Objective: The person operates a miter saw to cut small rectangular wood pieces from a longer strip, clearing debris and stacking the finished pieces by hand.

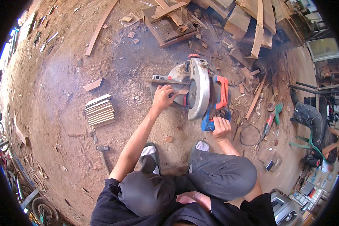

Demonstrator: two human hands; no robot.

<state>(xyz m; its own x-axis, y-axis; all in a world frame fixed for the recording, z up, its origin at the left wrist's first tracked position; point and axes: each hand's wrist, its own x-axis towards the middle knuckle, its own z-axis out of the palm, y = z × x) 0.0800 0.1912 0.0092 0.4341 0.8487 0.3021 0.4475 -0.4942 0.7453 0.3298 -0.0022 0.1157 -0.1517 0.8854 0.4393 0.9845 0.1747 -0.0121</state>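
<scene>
A miter saw [199, 90] with a grey blade guard, an orange-red grip and a blue handle [208, 124] stands on the dirt floor in front of my feet. My right hand [221, 128] is wrapped round the blue handle. Left of the guard, my left hand [164, 97] is closed on a small wood piece [183, 90], pressed by the saw's fence [165, 81]. The fingers sit close to the guard; the blade's edge is mostly hidden. A neat stack of cut wood pieces [100, 112] lies to the left.
A hammer [103, 148] lies below the stack, and a small wood block [168, 139] between my feet. Scrap boards [169, 32] pile up at the far side. To the right are a corded power tool [268, 124] and a seated person [329, 147]. Sawdust and offcuts litter the ground.
</scene>
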